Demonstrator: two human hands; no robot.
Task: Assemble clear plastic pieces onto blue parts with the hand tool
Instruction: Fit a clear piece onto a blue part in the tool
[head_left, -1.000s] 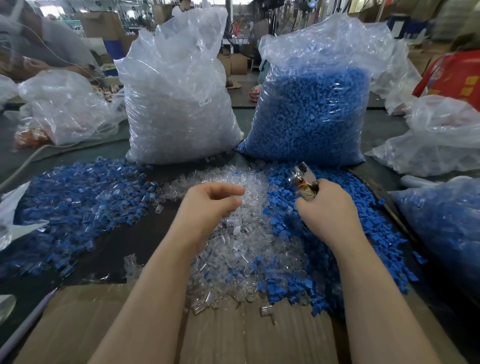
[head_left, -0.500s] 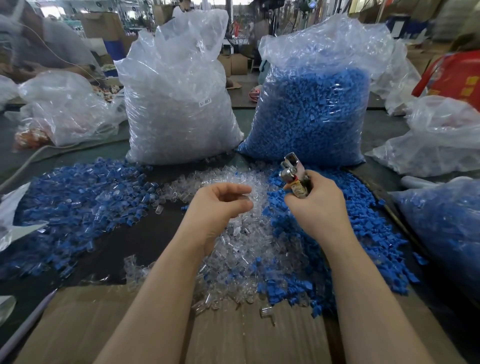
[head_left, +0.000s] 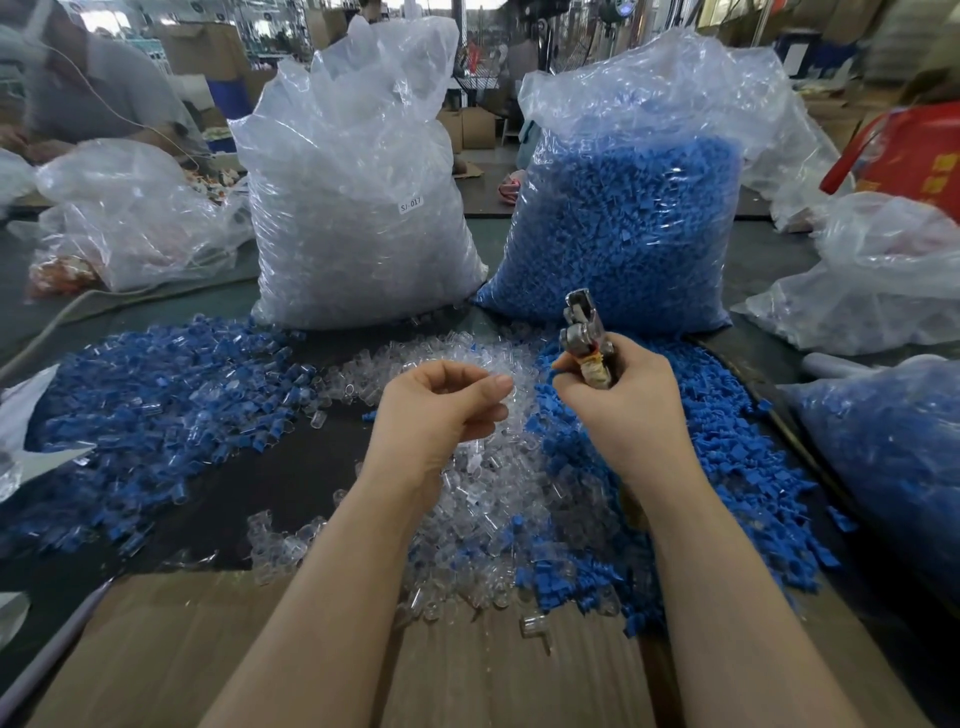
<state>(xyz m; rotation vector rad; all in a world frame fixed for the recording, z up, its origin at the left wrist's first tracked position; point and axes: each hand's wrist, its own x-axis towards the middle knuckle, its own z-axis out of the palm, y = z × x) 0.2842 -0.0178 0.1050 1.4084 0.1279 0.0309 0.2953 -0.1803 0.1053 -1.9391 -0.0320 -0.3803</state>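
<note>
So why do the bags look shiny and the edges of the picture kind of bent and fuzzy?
Head view: overhead light glints off the crinkled clear bag and blue-filled bag; the wide-angle lens bows the edges; background and corners are soft, while the right hand and hand tool look sharp.

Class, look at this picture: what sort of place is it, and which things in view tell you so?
Most likely a factory or workshop assembly bench. Two big sacks, one of clear pieces and one of blue parts, stand behind loose heaps on the table, and the right hand grips a metal hand tool.
</note>
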